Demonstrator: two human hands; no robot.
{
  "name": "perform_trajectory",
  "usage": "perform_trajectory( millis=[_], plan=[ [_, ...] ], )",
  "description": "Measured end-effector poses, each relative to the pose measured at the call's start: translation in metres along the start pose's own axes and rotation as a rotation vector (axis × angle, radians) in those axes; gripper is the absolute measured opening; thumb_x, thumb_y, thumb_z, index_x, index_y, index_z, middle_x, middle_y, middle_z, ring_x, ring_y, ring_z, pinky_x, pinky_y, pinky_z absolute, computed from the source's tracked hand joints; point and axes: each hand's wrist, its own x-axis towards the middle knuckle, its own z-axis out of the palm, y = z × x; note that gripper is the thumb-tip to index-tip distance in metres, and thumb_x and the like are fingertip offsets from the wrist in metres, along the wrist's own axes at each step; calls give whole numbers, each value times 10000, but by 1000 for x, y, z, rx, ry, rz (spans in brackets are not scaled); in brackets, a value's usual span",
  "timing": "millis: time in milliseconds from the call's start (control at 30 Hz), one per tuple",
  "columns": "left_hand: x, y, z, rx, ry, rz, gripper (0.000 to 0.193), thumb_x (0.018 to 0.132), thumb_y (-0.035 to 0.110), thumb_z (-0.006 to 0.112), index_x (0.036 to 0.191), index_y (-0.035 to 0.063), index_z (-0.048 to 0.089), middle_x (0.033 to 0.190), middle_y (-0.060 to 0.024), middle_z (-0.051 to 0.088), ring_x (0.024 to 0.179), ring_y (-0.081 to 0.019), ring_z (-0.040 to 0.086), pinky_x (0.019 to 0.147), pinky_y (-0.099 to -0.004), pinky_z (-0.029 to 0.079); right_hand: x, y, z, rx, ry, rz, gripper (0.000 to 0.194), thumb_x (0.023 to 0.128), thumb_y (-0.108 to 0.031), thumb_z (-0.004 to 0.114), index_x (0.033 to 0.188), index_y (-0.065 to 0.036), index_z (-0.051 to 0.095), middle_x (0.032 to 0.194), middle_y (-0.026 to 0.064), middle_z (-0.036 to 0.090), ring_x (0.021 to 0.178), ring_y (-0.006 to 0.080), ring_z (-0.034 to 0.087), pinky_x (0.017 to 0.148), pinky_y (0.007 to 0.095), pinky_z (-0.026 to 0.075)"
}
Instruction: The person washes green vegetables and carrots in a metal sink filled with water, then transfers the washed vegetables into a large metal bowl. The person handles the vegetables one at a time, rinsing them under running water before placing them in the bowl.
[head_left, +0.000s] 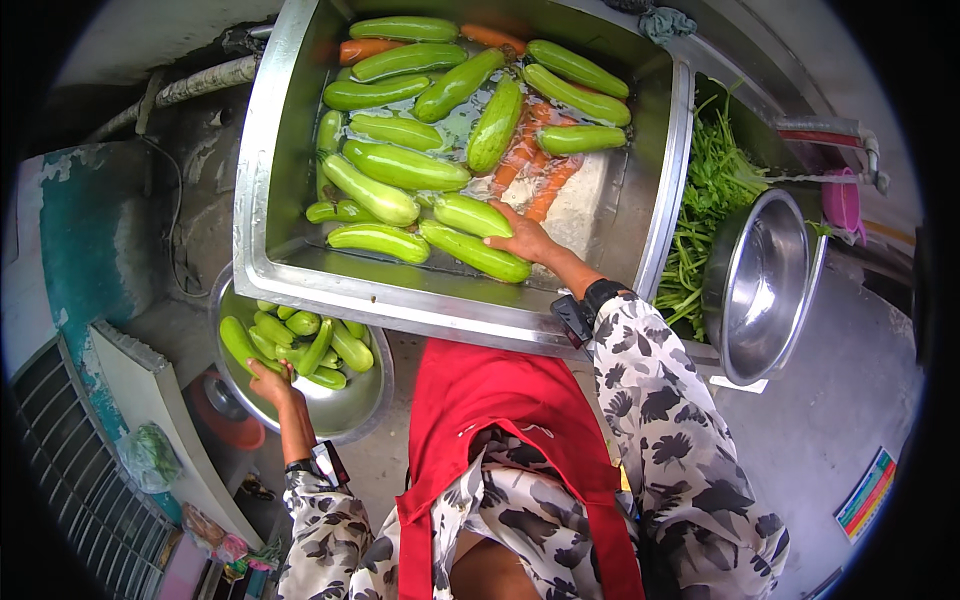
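Observation:
My left hand (271, 381) grips the lower end of a green zucchini (238, 343) at the left rim of a large metal bowl (337, 416). Several more zucchini (351, 349) are heaped in that bowl. Over the stainless steel sink (442, 315), my right hand (525, 236) is closed around one end of a pale green zucchini (471, 215), its thumb by another zucchini (480, 253) just below. Many zucchini float in the sink's water, and orange carrots (551, 187) lie under the surface at the right.
Right of the sink, leafy green stalks (701, 225) fill a second basin, beside a tilted steel bowl (772, 289). Water runs from a pipe tap (874, 169) near a pink plastic container (841, 199). An orange-red basin (225, 416) stands at lower left, behind the metal bowl.

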Motion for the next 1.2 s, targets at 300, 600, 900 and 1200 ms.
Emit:
perform_trajectory(
  millis=[300, 600, 900, 1200],
  plan=[
    [-81, 84, 95, 396, -620, 1003, 675, 845, 167, 732, 1431, 60, 413, 1500, -161, 365, 1353, -315, 403, 1077, -417, 371, -29, -136, -54, 679, -548, 248, 575, 976, -546, 468, 1346, -109, 521, 779, 85, 640, 564, 125, 620, 445, 253, 512],
    [-147, 149, 183, 860, -1303, 1247, 707, 689, 440, 820, 1312, 186, 603, 1016, -121, 659, 813, -279, 661, 758, -410, 538, 12, -116, -51, 1062, -254, 271, 517, 995, -424, 492, 1094, 67, 618, 895, 203, 685, 768, 234, 699, 666, 332, 585],
    [-138, 98, 225, 511, -1326, 48, 759, 818, 424, 749, 1411, 42, 470, 1048, -128, 666, 775, -176, 659, 527, -289, 562, 30, -46, 0, 1752, 235, 377, 420, 1018, -347, 496, 1206, 19, 584, 1169, 134, 637, 1046, 253, 612, 963, 362, 488],
    [-196, 82, 193, 502, -1084, 844, 722, 734, 262, 808, 1294, -50, 476, 1181, -243, 563, 1089, -370, 582, 930, -420, 472, 22, -188, -6, 1102, 605, -154, 631, 888, -137, 699, 1403, -121, 335, 1161, 115, 534, 971, 194, 593, 794, 339, 521]
  ],
)
